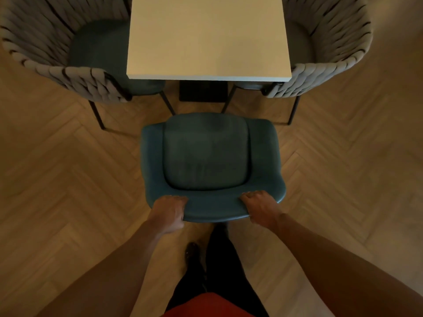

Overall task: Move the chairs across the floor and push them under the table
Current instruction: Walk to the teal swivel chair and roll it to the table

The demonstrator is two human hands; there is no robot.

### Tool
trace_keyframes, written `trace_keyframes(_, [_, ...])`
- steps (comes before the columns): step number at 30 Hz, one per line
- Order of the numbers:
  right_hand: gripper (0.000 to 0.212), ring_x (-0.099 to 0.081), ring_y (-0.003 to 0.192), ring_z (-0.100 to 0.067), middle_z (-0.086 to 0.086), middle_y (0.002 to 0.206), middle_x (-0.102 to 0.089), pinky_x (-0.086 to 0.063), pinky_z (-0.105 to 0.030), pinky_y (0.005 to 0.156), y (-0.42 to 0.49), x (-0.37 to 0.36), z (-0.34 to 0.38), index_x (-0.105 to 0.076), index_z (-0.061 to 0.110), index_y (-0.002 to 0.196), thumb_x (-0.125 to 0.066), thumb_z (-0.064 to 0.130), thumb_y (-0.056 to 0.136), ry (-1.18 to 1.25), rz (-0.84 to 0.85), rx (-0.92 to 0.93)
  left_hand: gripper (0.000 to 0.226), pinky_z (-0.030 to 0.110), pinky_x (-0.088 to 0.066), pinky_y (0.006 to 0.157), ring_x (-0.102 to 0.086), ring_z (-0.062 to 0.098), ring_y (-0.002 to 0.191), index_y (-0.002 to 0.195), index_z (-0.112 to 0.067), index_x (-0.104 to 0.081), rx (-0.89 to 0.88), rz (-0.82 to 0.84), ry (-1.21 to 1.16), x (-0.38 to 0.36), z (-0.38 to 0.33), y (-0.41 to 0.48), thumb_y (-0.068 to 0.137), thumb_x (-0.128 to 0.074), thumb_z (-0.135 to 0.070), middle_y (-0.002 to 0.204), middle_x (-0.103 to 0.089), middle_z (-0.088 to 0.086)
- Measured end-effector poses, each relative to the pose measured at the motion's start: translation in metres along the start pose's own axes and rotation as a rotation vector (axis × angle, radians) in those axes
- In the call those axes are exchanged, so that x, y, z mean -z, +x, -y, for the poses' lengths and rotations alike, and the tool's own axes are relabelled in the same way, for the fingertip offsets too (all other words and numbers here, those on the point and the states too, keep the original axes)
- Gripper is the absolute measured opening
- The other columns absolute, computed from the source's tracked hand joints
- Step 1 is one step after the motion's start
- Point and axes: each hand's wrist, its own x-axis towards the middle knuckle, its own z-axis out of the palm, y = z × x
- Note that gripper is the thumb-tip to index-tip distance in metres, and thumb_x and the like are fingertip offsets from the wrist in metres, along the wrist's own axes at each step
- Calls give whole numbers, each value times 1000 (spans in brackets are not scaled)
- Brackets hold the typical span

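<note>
View from above, facing the table (208,37). The teal chair (206,156) stood on the herringbone floor (68,179) in front of the table's near edge, its seat pointing toward the table and wholly outside the tabletop. Its front edge lay near the dark table base (203,91). The left hand (169,211) gripped the left end of the backrest rim, fingers curled over the top. The right hand (258,208) clamped the right end in the same way. A woven chair stood at each side of the table, the left one (57,65) and the right one (332,65), each with its seat partly under the tabletop. One dark shoe (192,252) showed on the floor behind the teal chair.
</note>
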Motion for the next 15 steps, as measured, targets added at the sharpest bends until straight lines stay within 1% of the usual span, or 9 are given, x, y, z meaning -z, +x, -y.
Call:
trace_keyframes(1, [52,-67,118,-31,-6,125,-70,-45,-41,103,-1,5,-1,-63,16,130,-69,42,85,13,26,15,51,37,-56,92,-68,19,111,127,-29,-64,2,0,5,2,-2,0,76,-68,-36,119,-72,-9])
trace_keyframes(2, [74,-64,125,-30,-6,134,-68,-43,-41,108,-2,11,-3,-60,17,138,-66,66,82,35,82,20,57,37,-51,102,-66,19,118,132,-30,-63,-4,5,17,8,-4,-1,78,-69,-47,126,-70,-10])
trace_keyframes(4, [121,-52,143,-21,3,152,-59,-31,-46,124,-9,27,-5,-52,29,153,-50,107,60,233,189,-2,93,39,-31,123,-55,17,139,147,-35,-55,9,126,-24,28,-5,-7,69,-67,-85,144,-61,-14])
trace_keyframes(5, [125,-43,150,-14,11,156,-54,-20,-50,129,-13,36,-9,-50,37,154,-42,113,54,399,165,-69,106,41,-23,128,-47,16,146,151,-39,-53,52,190,-141,40,-2,-10,63,-65,-96,150,-57,-14])
trace_keyframes(7, [109,-38,150,-7,23,148,-53,-17,-54,130,-15,42,-29,-57,47,146,-40,112,60,643,-66,-337,93,40,-29,127,-45,16,148,142,-48,-61,177,143,-562,52,4,-10,63,-70,-97,150,-57,-14])
trace_keyframes(9, [95,-50,145,-22,9,148,-61,-39,-56,120,-9,39,-54,-58,36,146,-57,98,74,839,-303,-695,75,41,-40,120,-51,19,142,137,-41,-67,362,-195,-838,50,10,0,78,-70,-87,147,-59,-7])
trace_keyframes(11, [107,-53,141,-39,-11,158,-51,-51,-56,107,6,11,-82,-41,17,159,-80,73,77,1086,-214,-1018,70,49,-45,114,-54,34,139,146,-20,-59,646,-460,-931,34,22,15,95,-66,-67,148,-58,10])
trace_keyframes(13, [126,-61,128,-42,-15,152,-54,-60,-60,90,20,-33,-95,-42,13,157,-93,62,53,1444,-1,-1115,73,52,-52,107,-60,43,128,147,-4,-53,914,-429,-1132,22,32,28,99,-64,-57,141,-61,20])
trace_keyframes(15, [112,-70,110,-38,-15,130,-66,-63,-55,86,31,-56,-89,-55,8,146,-95,48,49,1588,-24,-1155,73,53,-54,106,-64,42,121,145,1,-54,1032,-307,-1253,11,41,31,101,-61,-58,137,-64,21])
